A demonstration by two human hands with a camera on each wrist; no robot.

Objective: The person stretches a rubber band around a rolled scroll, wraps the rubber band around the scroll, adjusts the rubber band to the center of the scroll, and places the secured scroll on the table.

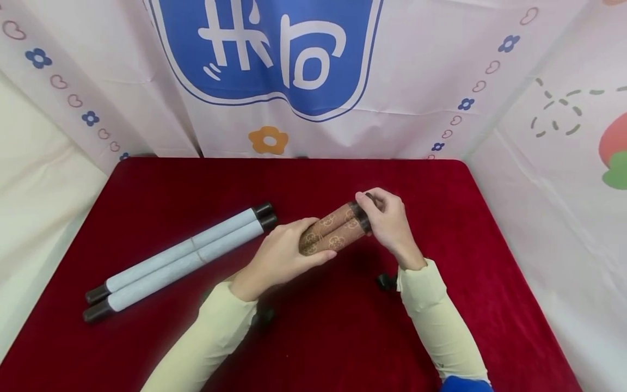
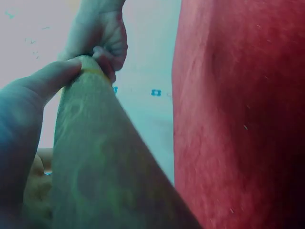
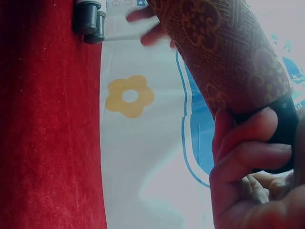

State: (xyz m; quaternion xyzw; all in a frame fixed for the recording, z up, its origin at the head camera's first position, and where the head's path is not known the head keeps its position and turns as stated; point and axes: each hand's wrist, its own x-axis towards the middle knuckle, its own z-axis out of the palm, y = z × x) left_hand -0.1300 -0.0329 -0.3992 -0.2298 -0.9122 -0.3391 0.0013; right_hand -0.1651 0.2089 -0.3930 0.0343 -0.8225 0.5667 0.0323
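A brown rolled scroll (image 1: 333,231) with a gold flower pattern and dark end knobs is held tilted above the red table, rolled from both ends into two parallel rolls. My left hand (image 1: 281,253) grips its near left part, thumb along the lower side, and covers that end. With curled fingers, my right hand (image 1: 389,218) holds the dark knobs at the other end. In the right wrist view those fingers wrap the black end of the patterned scroll (image 3: 224,57). The left wrist view shows the left thumb lying along the scroll (image 2: 105,152).
To the left, a light blue rolled scroll (image 1: 186,256) with black knobs, tied with thin string, lies diagonally on the red velvet table (image 1: 313,348). A printed white curtain (image 1: 416,65) hangs behind the table's far edge. Small dark objects (image 1: 387,281) sit below the wrists.
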